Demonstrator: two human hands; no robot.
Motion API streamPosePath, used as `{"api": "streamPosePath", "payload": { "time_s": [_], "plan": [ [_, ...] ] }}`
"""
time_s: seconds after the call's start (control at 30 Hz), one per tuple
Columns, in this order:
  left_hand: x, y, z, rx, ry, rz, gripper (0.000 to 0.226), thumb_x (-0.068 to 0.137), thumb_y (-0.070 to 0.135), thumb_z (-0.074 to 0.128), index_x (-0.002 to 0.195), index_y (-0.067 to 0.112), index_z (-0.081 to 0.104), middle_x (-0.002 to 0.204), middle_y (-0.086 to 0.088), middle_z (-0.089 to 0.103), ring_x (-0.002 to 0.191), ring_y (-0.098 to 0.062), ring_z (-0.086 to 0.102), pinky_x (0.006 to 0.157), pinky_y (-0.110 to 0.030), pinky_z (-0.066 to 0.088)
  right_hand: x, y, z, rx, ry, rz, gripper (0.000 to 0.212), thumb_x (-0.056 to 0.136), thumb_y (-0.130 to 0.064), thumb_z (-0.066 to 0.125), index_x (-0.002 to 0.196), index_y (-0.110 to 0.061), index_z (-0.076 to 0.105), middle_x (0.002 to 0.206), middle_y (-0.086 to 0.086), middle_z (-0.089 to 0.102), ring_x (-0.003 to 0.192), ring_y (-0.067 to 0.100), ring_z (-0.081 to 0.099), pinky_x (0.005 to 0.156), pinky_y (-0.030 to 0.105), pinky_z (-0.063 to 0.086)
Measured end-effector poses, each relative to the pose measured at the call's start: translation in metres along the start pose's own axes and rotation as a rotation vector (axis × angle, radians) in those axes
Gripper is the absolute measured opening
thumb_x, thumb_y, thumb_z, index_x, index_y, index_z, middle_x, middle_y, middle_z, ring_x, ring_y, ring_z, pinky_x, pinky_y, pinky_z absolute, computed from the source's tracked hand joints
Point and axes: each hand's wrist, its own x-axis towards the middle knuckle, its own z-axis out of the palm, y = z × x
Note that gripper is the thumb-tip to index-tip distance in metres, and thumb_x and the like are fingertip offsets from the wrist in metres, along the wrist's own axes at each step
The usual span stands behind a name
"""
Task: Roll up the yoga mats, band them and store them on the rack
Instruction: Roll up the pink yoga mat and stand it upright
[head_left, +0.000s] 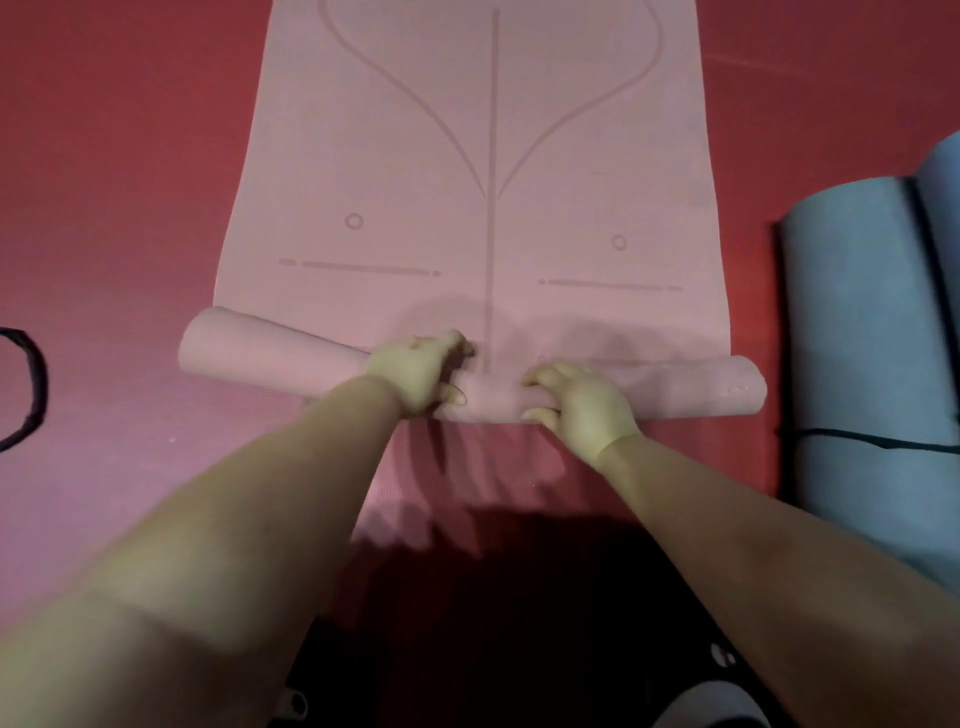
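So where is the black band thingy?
In the head view, one black band lies on the red floor at the far left edge, left of the pink mat's rolled end.

One head-worn view — looking steeply down and forward over both forearms, close above the mat (467, 182) on the floor (104, 156).

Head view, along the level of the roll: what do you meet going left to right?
Black band → pink mat's rolled end → left hand → right hand → blue rolled mat.
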Motion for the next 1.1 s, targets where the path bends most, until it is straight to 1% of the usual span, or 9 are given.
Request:
{"api": "streamPosePath", "payload": {
  "time_s": [0.07, 0.13, 0.23, 0.33, 0.43, 0.63, 0.8, 0.93, 1.1],
  "plan": [
    [-0.014, -0.002, 0.017, 0.224, 0.305, 0.17, 0.038, 0.081, 0.042, 0.058, 0.099, 0.01, 0.066, 0.097, -0.011, 0.064, 0.086, -0.033, 0.06, 0.071, -0.038, 0.051, 0.017, 0.004, -0.01, 0.051, -0.161, 0.087, 0.036, 0.077, -0.031, 0.075, 0.109, -0.021, 0.064, 0.109, -0.002, 0.061, 0.105, 0.02, 0.056, 0.091, 0.029, 0.042],
    [-0.027, -0.001, 0.037, 0.337, 0.415, 0.225, 0.043, 0.078, 0.048, 0.056, 0.087, 0.007, 0.068, 0.087, -0.01, 0.064, 0.076, -0.03, 0.058, 0.065, -0.037, 0.049, 0.035, 0.003, -0.022, 0.107, -0.276, 0.146, 0.037, 0.073, -0.031, 0.079, 0.107, -0.021, 0.065, 0.098, -0.007, 0.058, 0.095, 0.014, 0.055, 0.083, 0.024, 0.041],
    [-0.025, 0.003, 0.042, 0.335, 0.407, 0.243, 0.027, 0.065, 0.029, 0.069, 0.081, 0.007, 0.069, 0.079, -0.006, 0.065, 0.07, -0.029, 0.06, 0.064, -0.032, 0.046, 0.044, 0.002, -0.025, 0.114, -0.322, 0.161, 0.04, 0.072, -0.03, 0.08, 0.107, -0.019, 0.064, 0.098, -0.006, 0.057, 0.091, 0.012, 0.053, 0.079, 0.022, 0.039],
    [-0.013, -0.001, 0.031, 0.284, 0.349, 0.21, 0.021, 0.06, 0.017, 0.069, 0.079, 0.008, 0.071, 0.076, -0.007, 0.067, 0.068, -0.03, 0.061, 0.059, -0.03, 0.05, 0.019, -0.002, -0.011, -0.047, -0.02, -0.038, 0.039, 0.072, -0.023, 0.078, 0.106, -0.011, 0.065, 0.105, 0.006, 0.063, 0.098, 0.027, 0.06, 0.085, 0.035, 0.049],
    [-0.005, -0.005, 0.021, 0.151, 0.233, 0.099, 0.039, 0.072, 0.021, 0.077, 0.108, 0.009, 0.068, 0.108, -0.01, 0.066, 0.101, -0.033, 0.057, 0.089, -0.035, 0.044, -0.006, -0.008, 0.012, -0.119, 0.24, -0.138, 0.05, 0.053, -0.024, 0.089, 0.095, -0.007, 0.07, 0.094, 0.01, 0.068, 0.085, 0.032, 0.067, 0.074, 0.043, 0.057],
    [0.022, -0.001, -0.003, 0.139, 0.044, 0.02, 0.048, 0.077, 0.035, 0.073, 0.121, 0.019, 0.061, 0.125, -0.001, 0.059, 0.117, -0.023, 0.048, 0.1, -0.028, 0.035, 0.019, -0.006, 0.005, -0.162, 0.147, -0.126, 0.049, 0.046, -0.029, 0.09, 0.085, -0.01, 0.067, 0.081, 0.006, 0.066, 0.07, 0.03, 0.062, 0.06, 0.037, 0.055],
    [-0.007, -0.003, 0.022, 0.315, 0.295, 0.268, 0.059, 0.059, 0.028, 0.084, 0.111, 0.005, 0.066, 0.1, -0.011, 0.066, 0.087, -0.032, 0.062, 0.076, -0.036, 0.053, 0.035, -0.006, -0.016, -0.044, -0.096, 0.021, 0.046, 0.072, -0.038, 0.077, 0.112, -0.02, 0.062, 0.115, -0.004, 0.061, 0.109, 0.019, 0.052, 0.09, 0.029, 0.039],
    [0.0, -0.008, 0.025, 0.238, 0.333, 0.278, 0.045, 0.072, 0.036, 0.063, 0.103, 0.005, 0.069, 0.093, -0.01, 0.069, 0.079, -0.031, 0.064, 0.072, -0.035, 0.054, 0.052, -0.01, -0.03, -0.076, -0.224, 0.04, 0.047, 0.07, -0.04, 0.078, 0.109, -0.02, 0.061, 0.113, -0.003, 0.061, 0.104, 0.018, 0.055, 0.088, 0.028, 0.038],
    [0.022, -0.01, 0.004, 0.054, 0.178, 0.132, 0.054, 0.079, 0.033, 0.073, 0.128, 0.018, 0.058, 0.128, -0.004, 0.059, 0.12, -0.025, 0.046, 0.102, -0.026, 0.028, 0.009, -0.01, -0.001, -0.225, 0.231, -0.095, 0.059, 0.045, -0.032, 0.09, 0.095, -0.011, 0.068, 0.094, 0.005, 0.068, 0.086, 0.028, 0.066, 0.079, 0.038, 0.051]
  ]
}}
